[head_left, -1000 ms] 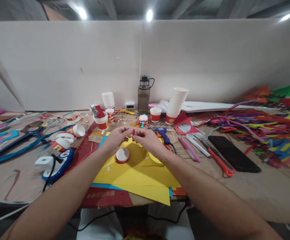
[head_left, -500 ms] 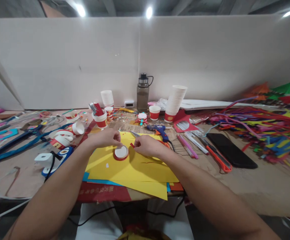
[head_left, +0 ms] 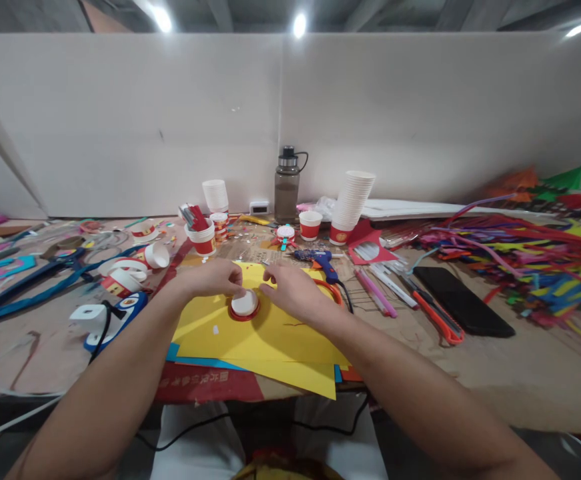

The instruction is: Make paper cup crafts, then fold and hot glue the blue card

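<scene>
A round white paper-cup piece with a red rim [head_left: 245,304] lies on the yellow paper sheets [head_left: 270,343] in front of me. My left hand [head_left: 221,277] is closed in a pinch at its upper left edge. Whatever those fingertips hold is too small to make out. To the right of the round piece, my right hand [head_left: 286,288] hovers over the yellow paper, thumb and index finger apart, with nothing visible between them. Scissors lie mostly hidden behind that hand. A blue glue gun [head_left: 320,260] rests beyond the right wrist.
Stacked paper cups [head_left: 353,207], a water bottle [head_left: 287,187] and a small cup-made figure [head_left: 285,235] stand at the back. To the right are an orange cutter [head_left: 437,317], a phone [head_left: 463,301] and colourful pipe cleaners [head_left: 535,253]. A power strip [head_left: 120,323] sits left.
My right hand has parted its fingers, and the small red strip it pinched no longer shows. My left hand stays pinched near the round piece's edge.
</scene>
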{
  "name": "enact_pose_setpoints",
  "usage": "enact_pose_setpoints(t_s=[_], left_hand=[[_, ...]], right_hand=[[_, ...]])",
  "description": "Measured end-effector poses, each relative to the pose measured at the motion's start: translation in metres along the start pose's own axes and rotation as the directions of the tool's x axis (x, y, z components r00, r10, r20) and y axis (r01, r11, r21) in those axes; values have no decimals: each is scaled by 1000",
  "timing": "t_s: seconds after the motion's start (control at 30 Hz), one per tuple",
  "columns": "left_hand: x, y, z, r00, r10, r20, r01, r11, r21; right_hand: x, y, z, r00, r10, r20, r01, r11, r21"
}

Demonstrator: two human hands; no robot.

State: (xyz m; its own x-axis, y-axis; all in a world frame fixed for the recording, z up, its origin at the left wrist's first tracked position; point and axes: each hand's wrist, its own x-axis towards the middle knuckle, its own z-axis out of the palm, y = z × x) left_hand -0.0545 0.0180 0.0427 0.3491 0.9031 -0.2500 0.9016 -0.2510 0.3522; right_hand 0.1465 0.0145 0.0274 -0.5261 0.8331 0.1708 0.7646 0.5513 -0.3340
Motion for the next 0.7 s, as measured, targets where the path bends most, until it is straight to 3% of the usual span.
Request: enact_pose_setpoints(t_s=[0.07,0.13,0.27,0.37,0.7], left_hand=[[-2,1,-2,999,-17,29,18,999,-39],[-4,2,-3,996,-44,80,52,993,-104],[-7,1,-1,969,-114,221,166,959,-231],[-7,-1,1,951,-95,296,182,941,-284],[-9,-1,-2,961,-46,274,182,850,-495]], right_hand=[[0,-3,5,999,-2,-42,4,998,63],[0,-6,10,1000,10,-13,-9,995,95],[-3,-11,20,998,12,66,-15,999,43],[-3,-13,22,996,-21,90,20,1000,16],[-2,-12,19,996,30,83,-38,994,100]])
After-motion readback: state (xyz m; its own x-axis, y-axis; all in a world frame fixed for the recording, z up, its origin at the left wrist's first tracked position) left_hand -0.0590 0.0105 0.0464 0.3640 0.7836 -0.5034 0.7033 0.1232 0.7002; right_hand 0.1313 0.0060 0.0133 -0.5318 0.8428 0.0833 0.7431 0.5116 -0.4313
